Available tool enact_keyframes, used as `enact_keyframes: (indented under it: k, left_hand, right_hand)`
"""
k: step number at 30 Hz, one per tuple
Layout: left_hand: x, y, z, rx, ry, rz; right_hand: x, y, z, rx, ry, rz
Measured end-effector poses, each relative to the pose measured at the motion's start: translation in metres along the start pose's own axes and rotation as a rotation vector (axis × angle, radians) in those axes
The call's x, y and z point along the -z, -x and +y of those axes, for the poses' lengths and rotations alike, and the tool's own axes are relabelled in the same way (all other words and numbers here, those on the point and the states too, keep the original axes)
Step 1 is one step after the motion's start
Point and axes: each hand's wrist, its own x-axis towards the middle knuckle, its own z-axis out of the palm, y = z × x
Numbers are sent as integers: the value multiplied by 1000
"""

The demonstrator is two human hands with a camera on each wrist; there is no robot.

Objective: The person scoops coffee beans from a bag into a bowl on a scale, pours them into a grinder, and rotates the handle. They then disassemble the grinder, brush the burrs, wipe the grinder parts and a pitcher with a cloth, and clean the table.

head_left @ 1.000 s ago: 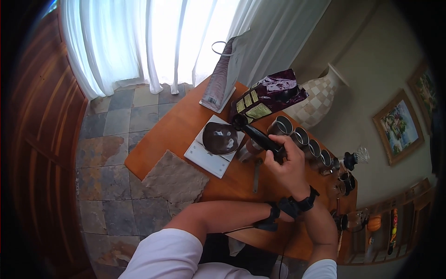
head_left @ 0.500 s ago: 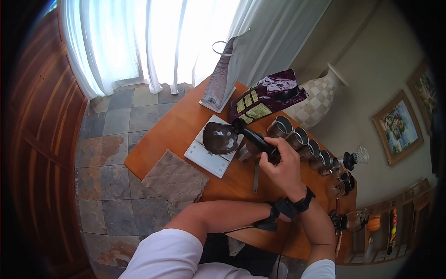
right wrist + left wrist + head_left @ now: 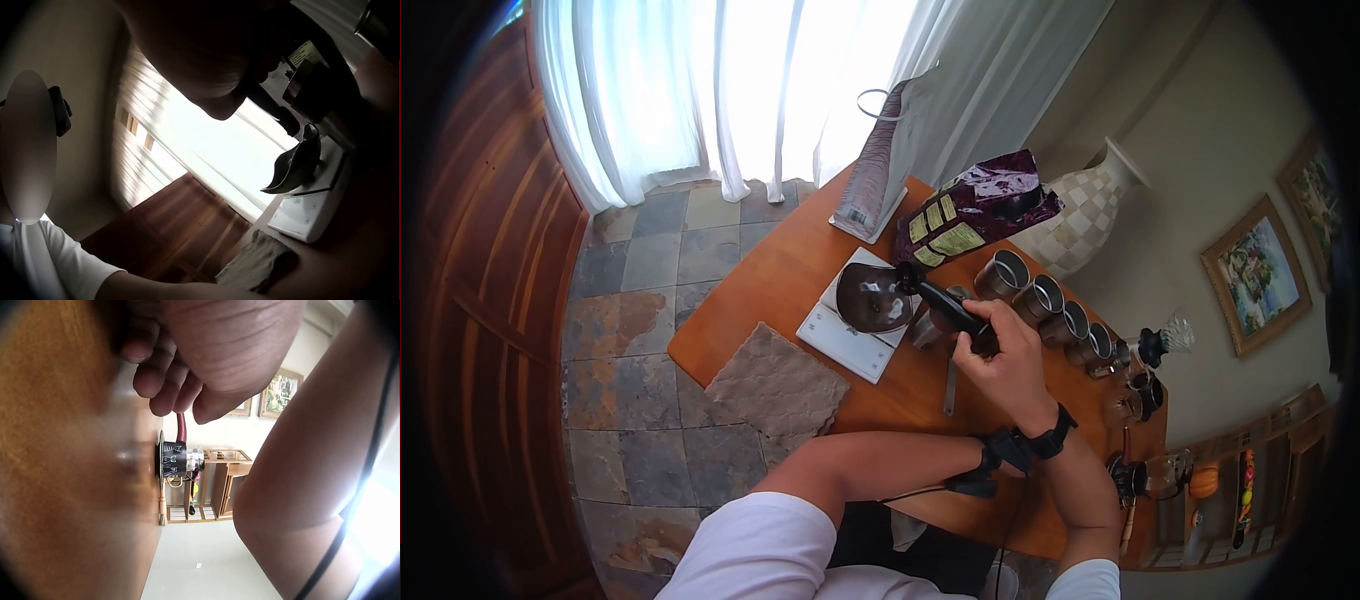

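Note:
My right hand (image 3: 1007,355) grips the thick handle of a black scoop (image 3: 948,303) by its end. The scoop's small round head overlaps the right rim of a dark, glossy curved dish (image 3: 872,300). That dish sits on a white scale (image 3: 852,345); in the right wrist view the scoop tip is just above the dish (image 3: 297,164). In the head view my left hand is mostly hidden behind the right wrist, the forearms crossing. The left wrist view has the left hand (image 3: 215,353) beside the tabletop, fingers loosely bent, holding nothing.
A purple coffee bag (image 3: 970,210) and a paler bag (image 3: 870,180) stand behind the scale. Several metal cups (image 3: 1048,293) line the right side. A rough grey stone slab (image 3: 780,385) lies at the front left edge. A metal strip (image 3: 951,383) lies near the hand.
My right hand has shifted left with the scoop, bringing its head down and over the dish's right rim. The left arm has stayed put.

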Motion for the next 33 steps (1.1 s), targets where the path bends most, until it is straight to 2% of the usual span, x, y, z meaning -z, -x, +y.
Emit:
enact_keyframes:
  k: [10,17,19,21,22,24,27,29,30,31,33]
  left_hand:
    - [-3,-1,-2,-20,-19,12]
    - [-6,-1,-3,-116,-76,93]
    - [-1,-5,7,87,31,-53]
    - [-18,-16,-7,-40,121,128]
    - [-15,-17,-5,-44,123,125]
    - [-7,-17,1,63,71,-20]
    - [-6,-15,3,55,80,13]
    - [-3,-13,6,43,66,26]
    - [-2,-13,8,35,54,40]
    - [-3,-14,8,33,53,40]
    - [-3,-13,7,32,64,30]
  right_hand:
    - [6,3,0,-84,-21,21]
    - [17,2,8,-197,-108,43]
    - [27,-1,15,-330,-288,97]
    - [46,-7,17,-358,-280,105]
    - [54,-12,19,-387,-319,154]
    - [71,-21,25,-415,-353,205]
    - [88,-38,37,-429,-292,287]
    - [91,-50,47,-423,-125,296]
    - [89,-56,54,-363,57,272]
    - [86,-61,54,-361,58,273]
    - [77,-68,51,66,355,138]
